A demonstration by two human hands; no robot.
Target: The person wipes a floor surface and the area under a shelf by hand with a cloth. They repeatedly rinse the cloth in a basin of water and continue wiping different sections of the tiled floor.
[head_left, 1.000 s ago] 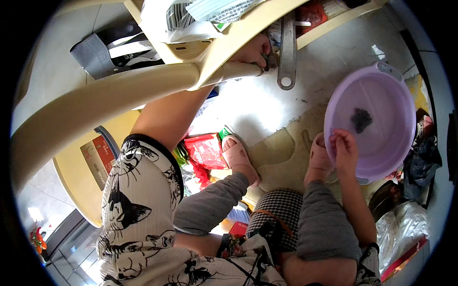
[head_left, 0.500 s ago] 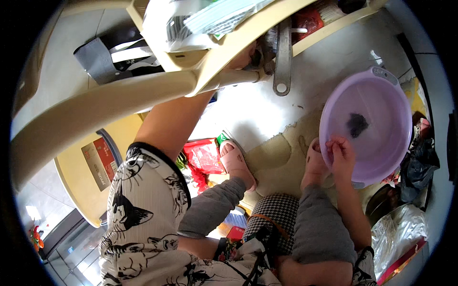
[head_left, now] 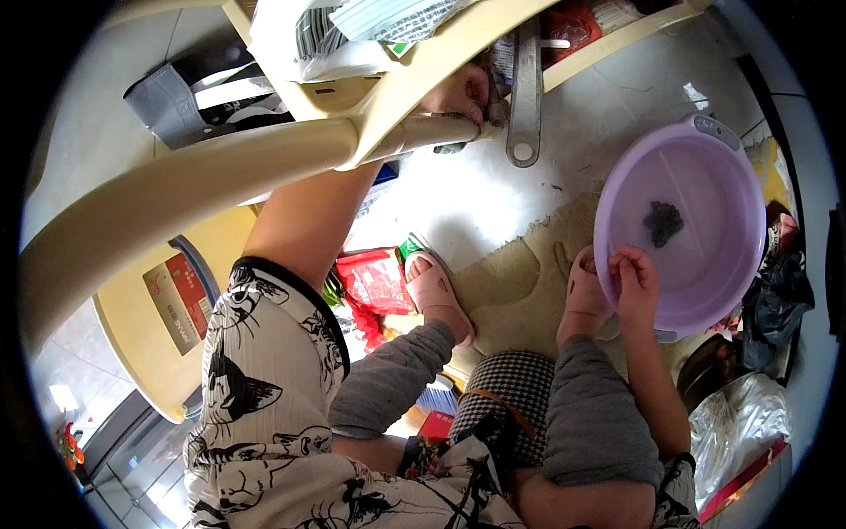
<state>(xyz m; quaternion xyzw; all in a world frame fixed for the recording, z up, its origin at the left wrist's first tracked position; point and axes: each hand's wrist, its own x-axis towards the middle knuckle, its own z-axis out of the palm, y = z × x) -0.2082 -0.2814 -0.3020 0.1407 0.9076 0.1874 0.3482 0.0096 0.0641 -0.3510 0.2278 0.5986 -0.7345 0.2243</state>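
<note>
Cream rack (head_left: 351, 141), upper left: left hand (head_left: 463, 93) curls behind its tube end, can't tell if clamped; right hand (head_left: 636, 275) fingers bunched together at the lilac basin (head_left: 709, 198), grip on the rim unclear. Just beside the left hand, a metal bar (head_left: 525, 101) could drop if the rack jolts. Farther out, pressing the rim might tip the basin, dark clump (head_left: 663, 224) included.

the curved cream plastic frame (head_left: 211, 167) partly hides my left fingers (head_left: 476, 86), so i can't tell what they grip. whether my right fingers (head_left: 627, 256) pinch the lilac oval plastic basin (head_left: 705, 273) is unclear. its dark, ragged clump (head_left: 663, 224) is too indistinct to name. the top edge cuts off a white plastic bag (head_left: 348, 64).
</note>
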